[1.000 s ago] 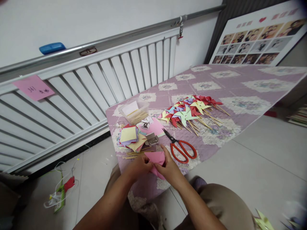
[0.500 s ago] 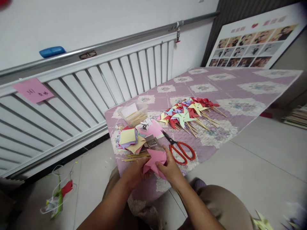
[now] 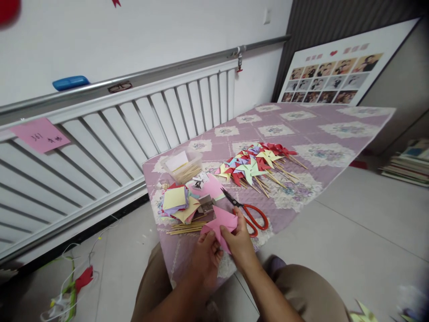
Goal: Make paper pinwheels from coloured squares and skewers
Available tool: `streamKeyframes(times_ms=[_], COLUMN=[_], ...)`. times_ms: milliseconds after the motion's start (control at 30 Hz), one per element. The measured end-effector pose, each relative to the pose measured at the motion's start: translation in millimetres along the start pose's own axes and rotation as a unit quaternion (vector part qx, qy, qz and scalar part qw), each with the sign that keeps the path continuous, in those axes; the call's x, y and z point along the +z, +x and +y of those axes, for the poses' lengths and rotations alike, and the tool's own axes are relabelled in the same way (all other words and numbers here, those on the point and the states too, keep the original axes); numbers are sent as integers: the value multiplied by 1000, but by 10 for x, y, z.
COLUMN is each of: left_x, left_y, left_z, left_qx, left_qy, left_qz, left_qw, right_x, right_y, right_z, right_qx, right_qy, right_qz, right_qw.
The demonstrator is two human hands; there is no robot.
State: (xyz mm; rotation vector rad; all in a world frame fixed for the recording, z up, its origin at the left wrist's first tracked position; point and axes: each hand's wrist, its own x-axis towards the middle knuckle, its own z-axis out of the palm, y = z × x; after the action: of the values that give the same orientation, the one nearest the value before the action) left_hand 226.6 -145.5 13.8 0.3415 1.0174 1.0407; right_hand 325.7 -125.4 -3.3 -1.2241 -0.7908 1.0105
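A pink paper pinwheel (image 3: pixel 219 222) is held between both hands over the near corner of the table. My left hand (image 3: pixel 208 250) has its thumb and fingers closed on the lower left blade. From the right side, my right hand (image 3: pixel 239 237) grips it, thumb near the centre and fingers behind. Just beyond the right hand lie scissors (image 3: pixel 246 214) with red handles, partly covered by it. Thin wooden sticks (image 3: pixel 186 228) lie to the left of the pinwheel. A stack of coloured paper squares (image 3: pixel 174 200) sits behind them, beside a small grey box (image 3: pixel 206 204).
Finished pinwheels (image 3: pixel 251 169) on sticks are heaped mid-table. A clear plastic box (image 3: pixel 182 165) of sticks stands near the radiator (image 3: pixel 161 118). Pink paper (image 3: pixel 211 187) lies under small items. A photo board (image 3: pixel 335 67) leans at the back. Cables and a power strip (image 3: pixel 62 304) lie on the floor.
The left hand has shifted from the pinwheel's left side to its lower left blade, its fingers now curled below. The right hand keeps its hold. The view has tilted slightly.
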Motion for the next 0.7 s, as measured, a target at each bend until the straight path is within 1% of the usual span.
streamKeyframes(times_ms=[133,200,333,467,600,700], left_x=[133,195,281,306,316,319], left_y=[61,68,94,130,140,155], left_z=[-12,-16,-30,-42,-48,-44], left_qx=[35,47,63,83,94,91], left_qy=[12,37,65,70,82,72], left_qz=[7,4,21,18,8,19], left_qw=[999,998,996,994,992,993], right_x=[-17,-9,5,-10,-16,9], right_y=[9,2,-13,-11,10,7], right_z=[41,31,-15,-22,22,20], right_qx=[-47,-55,-64,-67,-75,-76], right_qy=[-62,-71,-82,-103,-87,-81], right_qz=[30,40,51,53,58,63], right_qw=[997,995,993,991,992,992])
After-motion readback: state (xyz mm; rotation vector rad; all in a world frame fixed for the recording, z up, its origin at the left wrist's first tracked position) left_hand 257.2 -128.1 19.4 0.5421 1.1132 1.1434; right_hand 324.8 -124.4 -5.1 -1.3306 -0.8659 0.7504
